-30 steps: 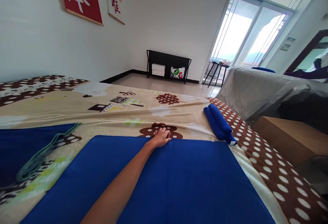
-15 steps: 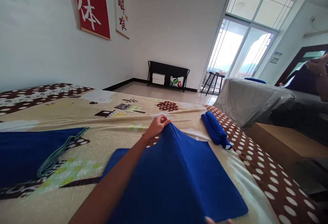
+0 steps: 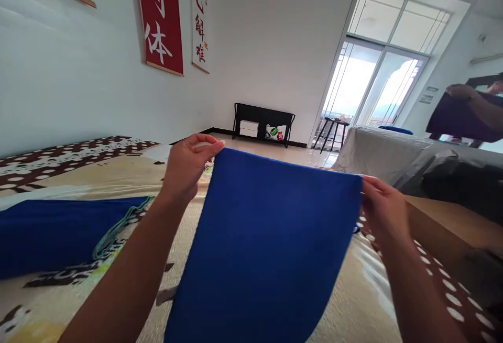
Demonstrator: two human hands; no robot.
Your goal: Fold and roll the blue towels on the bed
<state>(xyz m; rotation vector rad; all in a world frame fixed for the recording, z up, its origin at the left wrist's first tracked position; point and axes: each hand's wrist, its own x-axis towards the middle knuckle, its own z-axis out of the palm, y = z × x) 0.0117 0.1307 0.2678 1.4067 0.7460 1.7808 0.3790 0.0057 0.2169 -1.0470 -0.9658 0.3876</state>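
A blue cloth hangs stretched between my two hands above the patterned blanket. My left hand pinches its upper left corner between thumb and fingers. At the upper right corner, my right hand is closed on the cloth. Its top edge runs nearly straight from one hand to the other, and the lower part drops out of the frame. Another blue cloth with a green edge lies folded on the blanket at the left. A small bit of blue shows just behind the held cloth near my right hand.
At the right stands a cardboard box beside a plastic-covered surface. Beyond it, a person's hand holds a dark cloth. A black rack and a stool are at the back.
The blue cloth has been raised off the blanket and spread. My left hand has moved left and up; my right hand has risen from the bottom edge to the cloth's right corner.
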